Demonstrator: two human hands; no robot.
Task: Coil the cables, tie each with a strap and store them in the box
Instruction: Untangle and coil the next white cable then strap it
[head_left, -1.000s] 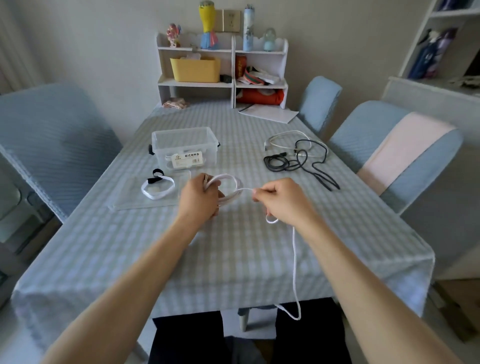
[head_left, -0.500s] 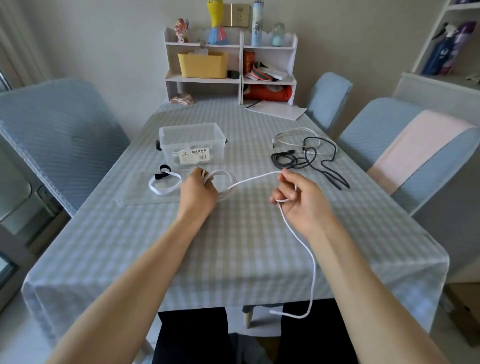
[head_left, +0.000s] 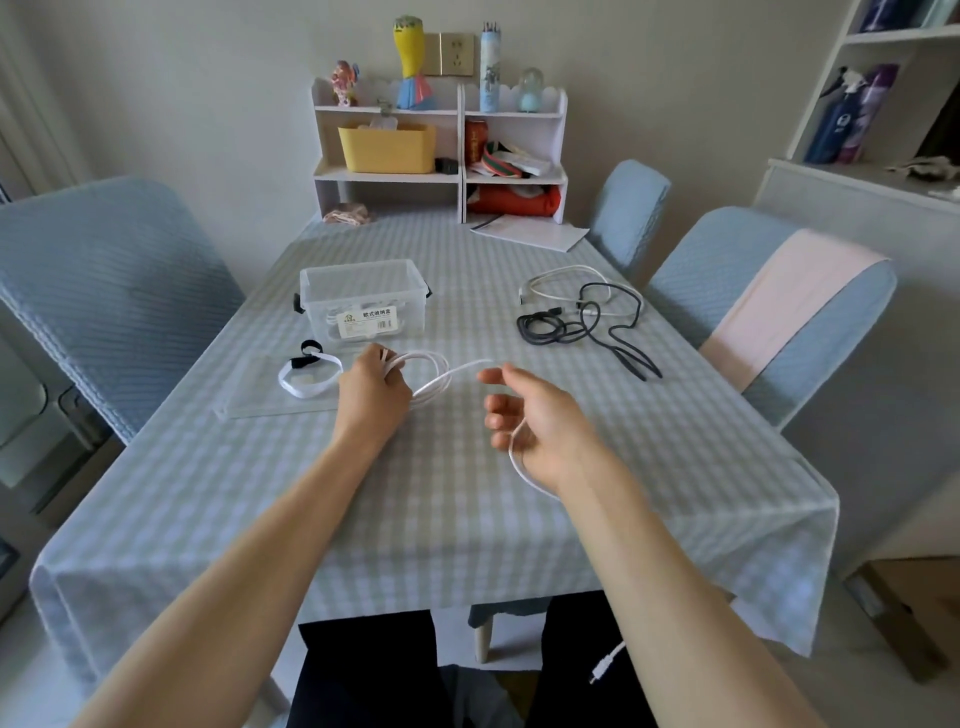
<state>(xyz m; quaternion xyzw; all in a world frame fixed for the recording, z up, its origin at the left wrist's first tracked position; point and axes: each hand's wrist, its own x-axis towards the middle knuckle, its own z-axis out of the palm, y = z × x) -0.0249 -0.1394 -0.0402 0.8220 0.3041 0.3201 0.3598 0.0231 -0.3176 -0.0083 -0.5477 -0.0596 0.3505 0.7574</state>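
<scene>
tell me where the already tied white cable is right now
In the head view the tied white cable lies on the clear lid, left of the left hand and just in front of the clear box.

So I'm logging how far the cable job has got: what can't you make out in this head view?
- Clear box: white cables inside blur behind its wall and label; no count.
- White cable: its run past the right hand hides behind that forearm; only the plug shows below.
- Left hand: its fingers hide part of the coil.
- Black cables: tangled, number unclear.
</scene>
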